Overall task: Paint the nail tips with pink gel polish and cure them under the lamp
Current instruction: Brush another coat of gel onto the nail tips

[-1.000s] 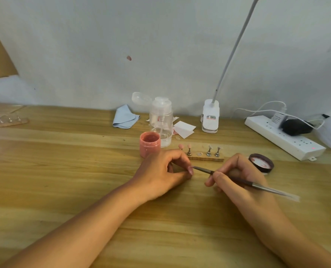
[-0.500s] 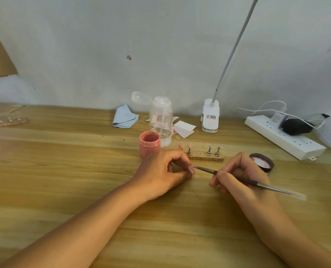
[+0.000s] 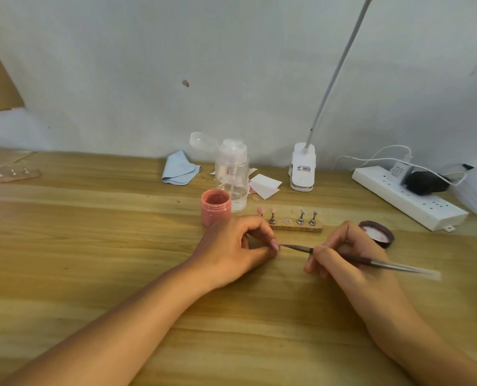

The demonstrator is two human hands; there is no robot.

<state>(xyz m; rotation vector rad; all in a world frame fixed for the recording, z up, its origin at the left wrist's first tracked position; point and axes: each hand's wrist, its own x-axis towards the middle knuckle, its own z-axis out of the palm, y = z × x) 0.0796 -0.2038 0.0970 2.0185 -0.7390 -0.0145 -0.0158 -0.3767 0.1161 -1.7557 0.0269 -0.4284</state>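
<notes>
My left hand [image 3: 231, 246] rests on the table and pinches a pink nail tip [image 3: 275, 244] between thumb and forefinger. My right hand [image 3: 343, 254] grips a thin metal brush [image 3: 371, 261], whose point touches the held tip. Behind the hands lies a wooden holder strip [image 3: 293, 227] with two pink tips on stands at its left, one bare magnet in the middle and two clear tips at its right. An open pink gel jar [image 3: 215, 208] stands just behind my left hand. The white lamp base [image 3: 303, 167] stands at the wall, its arm rising out of view.
The jar's dark lid [image 3: 378, 232] lies right of my right hand. A clear pump bottle [image 3: 231, 174], blue cloth [image 3: 179, 169] and white paper pads [image 3: 265, 185] sit at the back. A white power strip [image 3: 407, 199] lies at right, and a second holder strip [image 3: 8, 174] at far left.
My right hand has slid slightly right along the brush and back; the brush point stays at the nail tip. My left hand has not moved.
</notes>
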